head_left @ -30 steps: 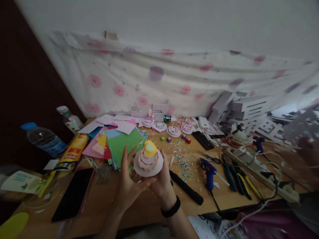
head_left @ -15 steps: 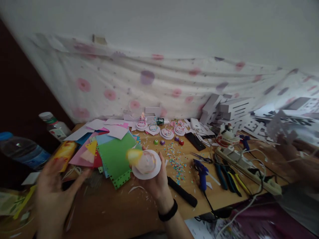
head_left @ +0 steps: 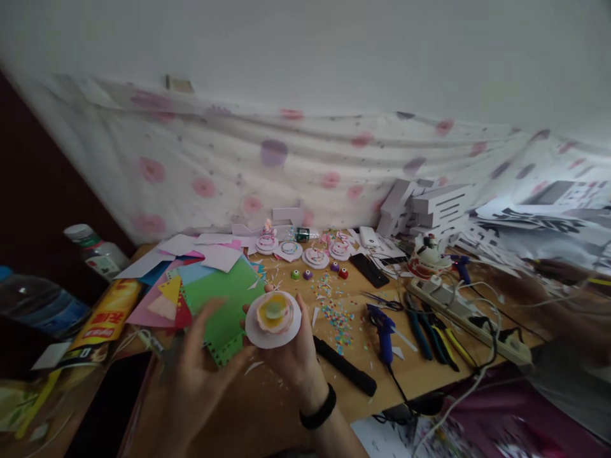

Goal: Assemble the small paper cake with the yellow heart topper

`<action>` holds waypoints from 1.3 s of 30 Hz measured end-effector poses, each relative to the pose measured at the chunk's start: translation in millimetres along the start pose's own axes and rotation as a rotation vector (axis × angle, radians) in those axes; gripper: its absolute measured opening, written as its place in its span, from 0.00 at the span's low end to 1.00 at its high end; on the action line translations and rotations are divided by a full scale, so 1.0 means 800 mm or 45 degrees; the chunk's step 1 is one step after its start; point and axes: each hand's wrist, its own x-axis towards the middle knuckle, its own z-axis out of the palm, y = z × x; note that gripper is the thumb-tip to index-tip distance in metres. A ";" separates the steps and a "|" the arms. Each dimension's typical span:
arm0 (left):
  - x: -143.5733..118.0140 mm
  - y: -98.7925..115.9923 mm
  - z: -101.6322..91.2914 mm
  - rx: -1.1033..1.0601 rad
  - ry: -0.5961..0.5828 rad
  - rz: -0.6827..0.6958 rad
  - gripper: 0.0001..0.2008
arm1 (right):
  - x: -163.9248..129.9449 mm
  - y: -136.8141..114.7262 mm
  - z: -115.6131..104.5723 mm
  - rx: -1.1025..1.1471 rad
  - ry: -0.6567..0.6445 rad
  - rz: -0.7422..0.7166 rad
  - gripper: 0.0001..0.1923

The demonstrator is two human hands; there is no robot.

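My right hand (head_left: 296,362), with a black band at the wrist, holds a small paper cake model (head_left: 286,318) on a white round base. The model has a pale pink tier with a wavy edge, and a yellow piece (head_left: 272,310) with a pale greenish middle shows on its top. To its left, my left hand (head_left: 203,375) is smeared by motion, thumb and fingers apart, with nothing visible in it. Behind that hand lies a green paper sheet (head_left: 229,286). Similar small decorated cake models (head_left: 316,256) stand at the back of the table.
Coloured beads (head_left: 338,318) lie scattered mid-table. A black rod-shaped tool (head_left: 346,367), a blue glue gun (head_left: 383,331), pliers (head_left: 432,331) and a power strip (head_left: 470,321) are on the right. Bottles (head_left: 98,253) and a dark phone (head_left: 109,404) are left. Another person's arm (head_left: 548,305) is far right.
The yellow piece, blurred at the model's left edge before, now shows on its top. My left hand has moved right, closer to the model. The other person's hand has moved down.
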 end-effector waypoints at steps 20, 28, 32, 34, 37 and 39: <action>-0.007 0.021 0.064 -0.234 -0.049 -0.103 0.38 | -0.003 0.027 0.022 -0.020 0.237 -0.156 0.34; -0.011 0.006 0.072 -0.221 -0.027 -0.099 0.39 | -0.003 0.025 0.019 -0.010 0.285 -0.185 0.29; -0.012 0.006 0.070 -0.222 -0.051 -0.112 0.38 | -0.004 0.026 0.015 -0.004 0.297 -0.186 0.30; -0.013 0.005 0.070 -0.236 -0.050 -0.117 0.38 | -0.004 0.027 0.013 0.003 0.293 -0.174 0.30; -0.013 0.004 0.070 -0.253 -0.059 -0.124 0.39 | -0.003 0.028 0.013 0.008 0.287 -0.196 0.29; -0.012 0.004 0.070 -0.259 -0.075 -0.128 0.41 | -0.002 0.026 0.016 0.003 0.289 -0.192 0.29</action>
